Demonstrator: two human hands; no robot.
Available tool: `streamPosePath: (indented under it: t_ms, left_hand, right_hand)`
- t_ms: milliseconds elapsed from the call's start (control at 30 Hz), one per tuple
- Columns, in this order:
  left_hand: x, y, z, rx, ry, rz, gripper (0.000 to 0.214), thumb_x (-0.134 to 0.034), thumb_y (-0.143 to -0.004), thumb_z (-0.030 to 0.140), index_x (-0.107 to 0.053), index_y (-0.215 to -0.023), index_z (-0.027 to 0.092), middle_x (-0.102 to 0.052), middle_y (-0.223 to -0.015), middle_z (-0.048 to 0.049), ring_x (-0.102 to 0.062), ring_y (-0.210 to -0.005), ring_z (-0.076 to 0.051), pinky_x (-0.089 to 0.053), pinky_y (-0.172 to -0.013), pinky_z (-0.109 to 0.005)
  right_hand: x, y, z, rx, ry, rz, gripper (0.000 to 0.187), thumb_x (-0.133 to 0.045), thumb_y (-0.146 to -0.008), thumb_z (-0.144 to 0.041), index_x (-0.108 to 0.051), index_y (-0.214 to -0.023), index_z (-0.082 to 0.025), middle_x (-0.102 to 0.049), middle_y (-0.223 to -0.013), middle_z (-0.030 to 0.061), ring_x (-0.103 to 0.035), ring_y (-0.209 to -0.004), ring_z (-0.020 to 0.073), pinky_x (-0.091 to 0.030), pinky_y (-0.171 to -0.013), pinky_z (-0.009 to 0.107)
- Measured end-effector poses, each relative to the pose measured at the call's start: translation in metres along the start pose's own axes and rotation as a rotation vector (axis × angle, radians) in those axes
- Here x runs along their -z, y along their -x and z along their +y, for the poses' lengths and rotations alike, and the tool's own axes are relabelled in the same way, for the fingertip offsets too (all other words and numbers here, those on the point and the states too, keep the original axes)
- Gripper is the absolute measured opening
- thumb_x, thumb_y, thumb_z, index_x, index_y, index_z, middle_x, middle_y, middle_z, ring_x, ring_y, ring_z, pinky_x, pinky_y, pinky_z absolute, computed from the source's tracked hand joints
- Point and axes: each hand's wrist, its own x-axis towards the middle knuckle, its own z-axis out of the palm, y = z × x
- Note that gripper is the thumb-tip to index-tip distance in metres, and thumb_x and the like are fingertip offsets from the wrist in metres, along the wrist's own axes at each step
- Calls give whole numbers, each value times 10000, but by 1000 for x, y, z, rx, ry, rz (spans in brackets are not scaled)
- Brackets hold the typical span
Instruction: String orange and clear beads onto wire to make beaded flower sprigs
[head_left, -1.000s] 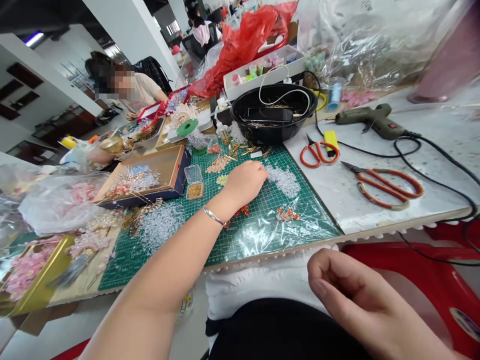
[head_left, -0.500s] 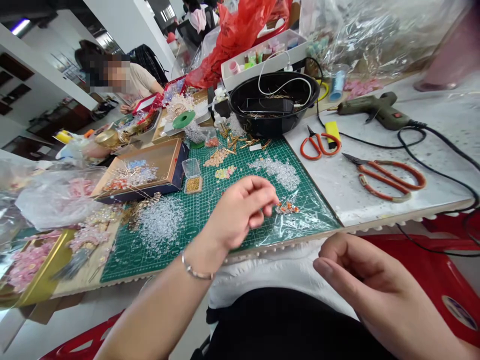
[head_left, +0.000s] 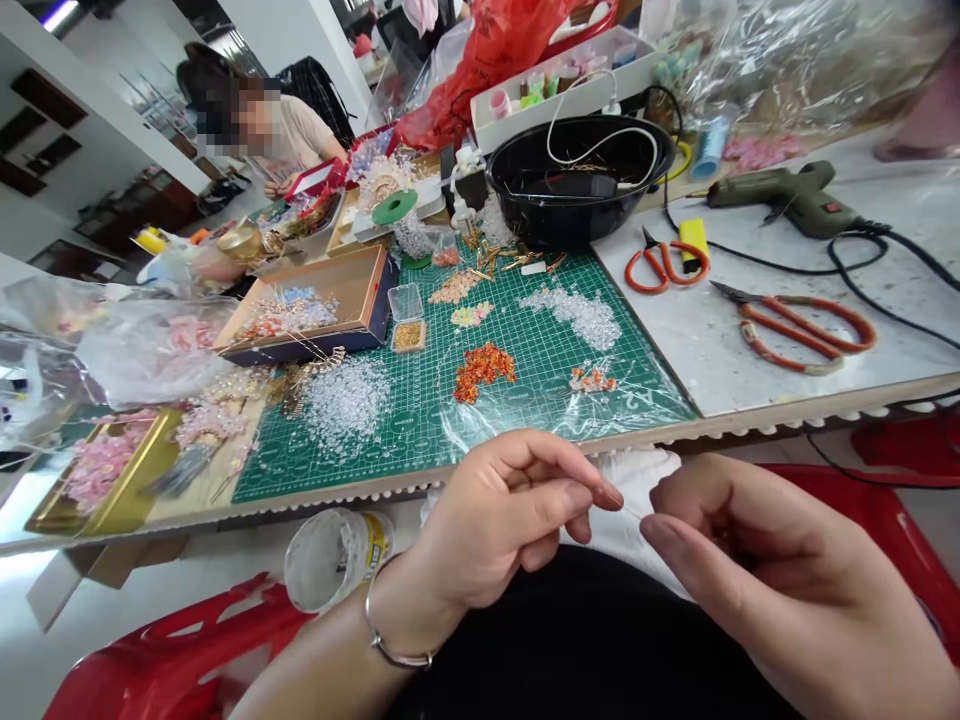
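Observation:
My left hand [head_left: 517, 510] is in front of the table edge, thumb and forefinger pinched together. Whatever sits in that pinch is too small to make out. Facing it on the right, my right hand [head_left: 780, 570] is closed, its thumb and forefinger gripping a thin wire [head_left: 632, 513] that reaches to my left fingertips. Beyond the hands, on the green cutting mat [head_left: 540, 400], lie a small pile of orange and clear beads [head_left: 592, 380], a larger heap of orange beads [head_left: 484, 370] and clear beads [head_left: 577, 318].
Orange-handled scissors [head_left: 806, 325], smaller snips [head_left: 664, 265] and a glue gun [head_left: 787, 200] lie on the right. A black bowl [head_left: 577, 215] stands behind the mat, an open box [head_left: 322, 300] to the left. Below is a plastic bucket [head_left: 326, 565]. Another person [head_left: 300, 130] sits further back.
My left hand has come back from the small orange and clear bead pile to meet my right fingertips. The orange heap it covered now shows. The view has shifted.

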Motion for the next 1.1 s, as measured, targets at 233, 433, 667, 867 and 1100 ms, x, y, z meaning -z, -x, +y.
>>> streamPosePath:
  t_ms: [233, 433, 667, 867, 1100]
  left_hand:
    - [0, 6, -2, -37, -77, 5, 67, -763, -816, 169, -697, -816, 154, -720, -828, -39, -573, -618, -71, -312, -383, -118]
    - [5, 12, -4, -135, -156, -22, 132, -749, -872, 185, -646, -956, 186, -740, -870, -21, -614, -683, -71, -405, -486, -125]
    - [6, 18, -3, -248, -414, 4, 160, -702, -914, 184, -621, -1051, 205, -756, -966, -37, -662, -845, -117, -486, -681, -213]
    - [4, 19, -3, -308, -501, 7, 151, -680, -926, 180, -608, -1057, 200, -761, -973, -44, -684, -871, -129, -468, -660, -215]
    - [1, 20, -1, -303, -570, 25, 128, -665, -925, 170, -612, -1040, 192, -766, -981, -55, -704, -879, -147, -482, -670, -229]
  right_hand:
    - [1, 4, -4, -4, 22, -18, 300, -633, -896, -320, -529, -624, -247, -448, -495, -68, -410, -396, 97, -351, -342, 172]
    - [0, 1, -5, -38, 12, -31, 328, -634, -887, -342, -516, -599, -241, -443, -476, -71, -401, -392, 97, -342, -339, 165]
    - [0, 1, -3, -86, -91, -53, 340, -662, -874, -383, -523, -596, -244, -465, -461, -71, -398, -376, 97, -325, -331, 159]
    - [0, 2, -5, -58, -66, -38, 346, -669, -861, -386, -511, -586, -248, -461, -463, -67, -399, -376, 107, -324, -324, 173]
    - [3, 4, -4, -151, -33, -101, 368, -636, -896, -399, -500, -601, -227, -457, -497, -56, -395, -423, 101, -359, -371, 175]
